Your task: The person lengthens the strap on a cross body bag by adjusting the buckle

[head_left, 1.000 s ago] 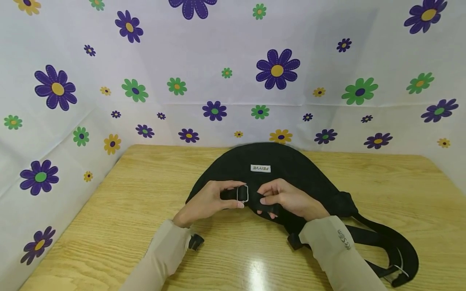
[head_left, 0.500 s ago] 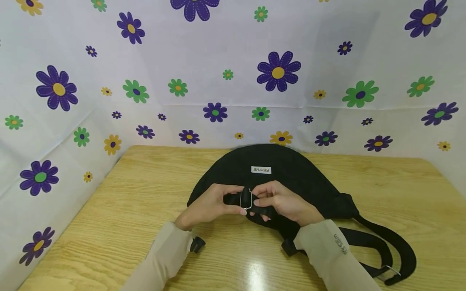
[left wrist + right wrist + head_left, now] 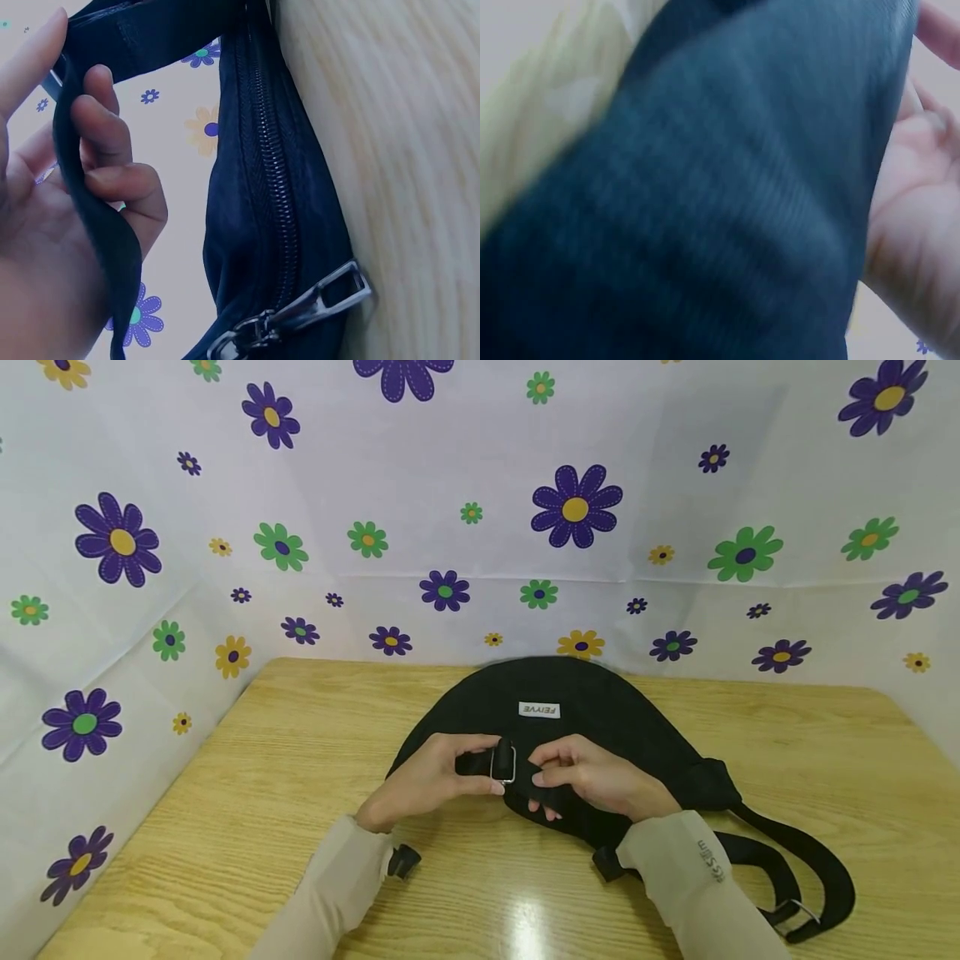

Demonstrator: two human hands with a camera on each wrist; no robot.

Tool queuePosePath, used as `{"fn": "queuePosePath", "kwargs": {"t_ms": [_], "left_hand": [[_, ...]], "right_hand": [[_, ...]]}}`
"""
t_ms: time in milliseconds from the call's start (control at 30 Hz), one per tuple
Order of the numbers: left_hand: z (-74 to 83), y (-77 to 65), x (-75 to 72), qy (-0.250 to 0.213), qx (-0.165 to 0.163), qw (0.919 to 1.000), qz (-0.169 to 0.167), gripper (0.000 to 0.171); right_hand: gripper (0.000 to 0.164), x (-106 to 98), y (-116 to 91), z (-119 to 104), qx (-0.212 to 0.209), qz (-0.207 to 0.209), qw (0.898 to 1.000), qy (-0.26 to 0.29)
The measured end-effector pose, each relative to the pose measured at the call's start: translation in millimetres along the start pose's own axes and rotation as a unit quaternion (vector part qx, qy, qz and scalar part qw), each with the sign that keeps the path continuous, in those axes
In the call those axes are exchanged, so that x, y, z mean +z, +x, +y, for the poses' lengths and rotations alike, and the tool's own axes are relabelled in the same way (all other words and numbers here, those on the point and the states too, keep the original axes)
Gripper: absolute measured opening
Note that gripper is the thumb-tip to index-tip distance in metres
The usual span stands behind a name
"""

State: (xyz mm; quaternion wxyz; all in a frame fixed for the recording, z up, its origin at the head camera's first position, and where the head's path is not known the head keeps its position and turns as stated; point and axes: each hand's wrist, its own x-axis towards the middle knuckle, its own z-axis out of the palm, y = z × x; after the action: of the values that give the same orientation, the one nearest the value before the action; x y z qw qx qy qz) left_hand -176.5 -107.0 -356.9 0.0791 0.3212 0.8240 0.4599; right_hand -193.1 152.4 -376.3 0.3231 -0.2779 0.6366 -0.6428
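A black crescent-shaped bag [image 3: 585, 693] with a white label [image 3: 539, 710] lies on the table in the head view. My left hand [image 3: 420, 777] pinches a black strap at its metal slider buckle [image 3: 503, 765], thumb below and fingers above. Just right of the slider, my right hand [image 3: 603, 781] pinches the webbing [image 3: 534, 783] that leads out of it. In the left wrist view the strap [image 3: 157, 41] runs across the fingers, and the bag's zipper [image 3: 274, 172] shows beside them. Black webbing [image 3: 727, 202] hides much of the right wrist view.
Black plastic buckle halves stand near each cuff, one on the left [image 3: 404, 862] and one on the right [image 3: 608, 863]. A looped strap [image 3: 832, 877] with a metal slider lies at the right. Behind the wooden table [image 3: 300, 718] hangs a flowered cloth [image 3: 375, 460].
My right hand went left to the slider half a second ago and is now back to the right, webbing still pinched. My left hand kept its hold and shifted slightly.
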Motion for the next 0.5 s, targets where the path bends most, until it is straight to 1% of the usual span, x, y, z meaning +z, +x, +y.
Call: {"fn": "queuePosePath", "kwargs": {"t_ms": [100,233,367,500], "left_hand": [[0.4,0.4,-0.8,0.007,0.004,1.0,0.004,0.054],[1.1,0.3,-1.9,0.006,0.008,0.9999,0.012,0.056],[0.0,-0.1,-2.0,0.004,0.011,0.9998,0.016,0.056],[-0.7,-0.1,-0.9,0.001,0.01,0.9999,0.013,0.057]], "right_hand": [[0.021,-6,-5,0,0.003,-0.024,1.0,-0.011],[0.02,-13,-10,-2,0.017,-0.046,0.999,-0.024],[0.019,-16,-13,-2,0.019,-0.052,0.998,-0.038],[0.018,-17,-12,0,0.013,-0.048,0.998,-0.045]]}}
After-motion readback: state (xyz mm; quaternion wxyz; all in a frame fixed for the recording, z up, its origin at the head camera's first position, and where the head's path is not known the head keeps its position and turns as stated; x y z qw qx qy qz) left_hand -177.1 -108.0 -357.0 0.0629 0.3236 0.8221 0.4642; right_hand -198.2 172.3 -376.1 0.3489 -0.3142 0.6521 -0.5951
